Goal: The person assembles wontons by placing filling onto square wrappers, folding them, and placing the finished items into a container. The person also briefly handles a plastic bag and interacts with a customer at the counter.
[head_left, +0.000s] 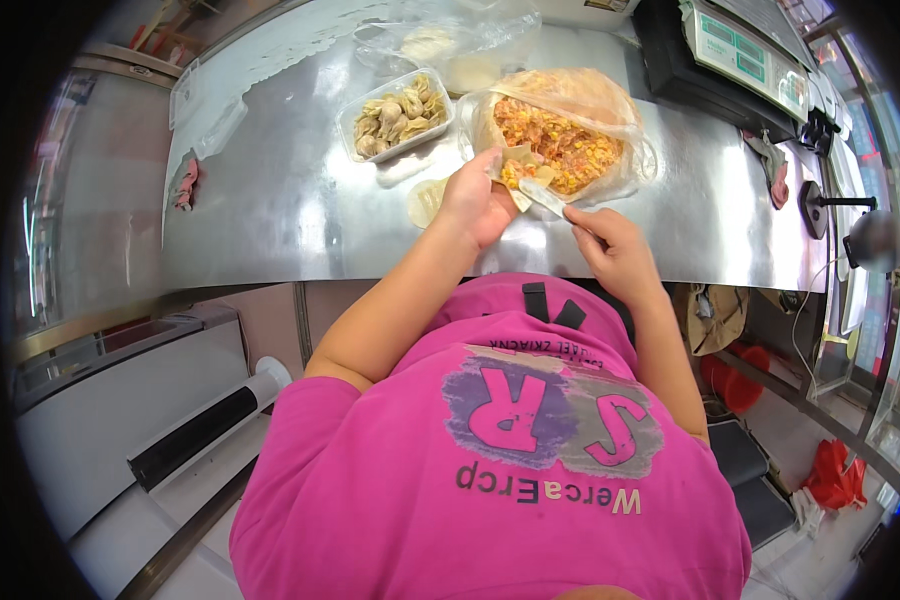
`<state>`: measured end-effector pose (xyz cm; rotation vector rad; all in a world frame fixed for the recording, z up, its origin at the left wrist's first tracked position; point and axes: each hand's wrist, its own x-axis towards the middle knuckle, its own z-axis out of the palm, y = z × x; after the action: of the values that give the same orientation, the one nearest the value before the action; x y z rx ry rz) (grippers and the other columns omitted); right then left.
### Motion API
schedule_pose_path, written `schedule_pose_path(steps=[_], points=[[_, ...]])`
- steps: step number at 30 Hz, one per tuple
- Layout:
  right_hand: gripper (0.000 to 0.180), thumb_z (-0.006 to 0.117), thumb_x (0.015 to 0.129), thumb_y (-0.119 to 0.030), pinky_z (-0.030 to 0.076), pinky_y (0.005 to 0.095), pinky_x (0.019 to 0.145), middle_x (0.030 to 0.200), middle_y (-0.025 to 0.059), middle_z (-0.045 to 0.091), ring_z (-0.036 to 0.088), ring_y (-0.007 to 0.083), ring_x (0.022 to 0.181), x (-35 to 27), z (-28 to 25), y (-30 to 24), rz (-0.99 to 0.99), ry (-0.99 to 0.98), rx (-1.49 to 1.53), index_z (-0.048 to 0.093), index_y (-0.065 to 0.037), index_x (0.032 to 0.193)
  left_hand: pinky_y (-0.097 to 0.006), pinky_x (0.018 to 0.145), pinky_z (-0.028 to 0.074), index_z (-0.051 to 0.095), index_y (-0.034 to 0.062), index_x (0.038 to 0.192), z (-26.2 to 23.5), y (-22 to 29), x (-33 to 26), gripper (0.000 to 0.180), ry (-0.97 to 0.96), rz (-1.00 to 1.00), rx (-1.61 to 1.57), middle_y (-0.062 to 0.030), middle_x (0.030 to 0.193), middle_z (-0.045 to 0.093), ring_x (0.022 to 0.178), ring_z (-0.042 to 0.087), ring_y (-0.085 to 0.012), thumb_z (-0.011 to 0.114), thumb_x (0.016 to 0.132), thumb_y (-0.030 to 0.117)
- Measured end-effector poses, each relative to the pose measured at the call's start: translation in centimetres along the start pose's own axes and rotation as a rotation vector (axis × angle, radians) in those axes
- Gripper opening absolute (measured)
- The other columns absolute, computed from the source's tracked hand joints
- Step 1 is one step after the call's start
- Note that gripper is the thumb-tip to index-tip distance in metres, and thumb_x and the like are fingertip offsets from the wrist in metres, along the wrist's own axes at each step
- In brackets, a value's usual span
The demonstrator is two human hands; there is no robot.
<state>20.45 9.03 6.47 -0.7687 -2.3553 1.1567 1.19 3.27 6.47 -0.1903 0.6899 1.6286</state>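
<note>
My left hand (475,200) is closed around a thin dumpling wrapper (521,202) with a bit of orange-yellow filling on it. Gripped in my right hand (615,248) is a flat, pale spatula (544,197), its tip at the filled wrapper. Just beyond both hands lies an open clear plastic bag (625,112) full of chopped filling (560,125) with yellow corn-like bits. A clear plastic tub (410,145) to its left holds several folded dumplings (398,118). Partly behind my left wrist, round pale wrappers (426,202) lie on the metal counter.
The steel counter (280,190) stretches before me. At the back is a clear bag (385,42) with pale round wrappers. A weighing scale (745,50) stands at the far right. Pinkish cloths lie near the left edge (187,183) and right edge (778,180).
</note>
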Motion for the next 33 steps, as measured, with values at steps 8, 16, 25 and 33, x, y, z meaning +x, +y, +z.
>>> schedule_pose_path(steps=[8,16,25,33], points=[[0.021,0.057,0.080,-0.004,0.042,0.0271,0.058,0.075,0.0090,0.060,0.054,0.0167,0.062,0.7,0.4,-1.8,-0.110,0.131,-0.047,0.063,-0.002,0.100,-0.040,0.090,0.043,0.042,-0.0062,0.115,0.2,-0.1,-0.6,0.036,-0.090,0.041,0.143,-0.0187,0.109,0.054,0.100,0.054,-0.0286,0.031,0.095,0.021],[0.024,0.046,0.087,-0.012,0.045,0.0312,0.065,0.080,0.0179,0.062,0.060,0.0263,0.071,1.4,-0.4,1.0,0.243,0.067,-0.049,0.057,0.002,0.103,-0.036,0.089,0.044,0.043,-0.0087,0.115,-3.4,2.2,-1.0,0.030,0.075,0.189,0.384,-0.0187,0.112,0.055,0.104,0.054,-0.0263,0.039,0.090,0.008],[0.023,0.044,0.090,-0.017,0.024,0.0165,0.037,0.058,-0.0037,0.050,0.035,0.0023,0.042,4.2,0.6,2.6,0.749,-0.283,0.594,0.058,-0.008,0.107,-0.037,0.083,0.048,0.046,-0.0081,0.111,-5.2,1.5,-0.8,0.028,0.249,0.282,0.449,-0.0167,0.105,0.057,0.095,0.058,-0.0260,0.040,0.090,0.009],[0.024,0.046,0.090,-0.017,0.018,0.0153,0.033,0.059,-0.0016,0.051,0.032,0.0013,0.038,2.9,1.0,2.2,0.821,-0.206,0.939,0.054,-0.008,0.111,-0.040,0.092,0.042,0.037,-0.0093,0.120,-3.8,-2.1,0.8,0.035,0.139,0.042,0.184,-0.0199,0.119,0.047,0.107,0.051,-0.0298,0.030,0.093,0.013]])
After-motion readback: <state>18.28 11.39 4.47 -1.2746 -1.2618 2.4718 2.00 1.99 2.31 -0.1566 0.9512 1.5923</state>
